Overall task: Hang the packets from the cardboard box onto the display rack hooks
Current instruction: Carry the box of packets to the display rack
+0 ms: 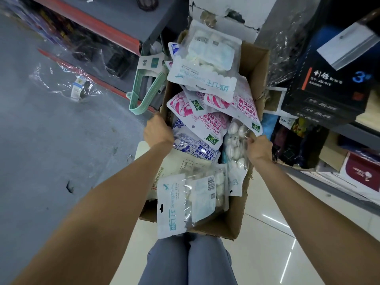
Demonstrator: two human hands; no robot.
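A brown cardboard box (234,219) sits between two shelf units, heaped with several packets. A white packet with blue lettering (174,204) hangs over its near edge, pink-printed packets (209,124) lie in the middle, and a clear packet of cotton balls (207,52) tops the far end. My left hand (158,130) is closed over the box's left wall. My right hand (260,148) is closed over the right wall, next to a clear packet of white balls (236,140). No display rack hooks are in view.
A grey shelf unit (115,23) with plastic-wrapped goods stands at the left, with pale green hangers (144,93) leaning beside the box. Black boxed goods (333,79) fill the right shelves. My legs (189,262) are under the box's near end on a glossy tiled floor.
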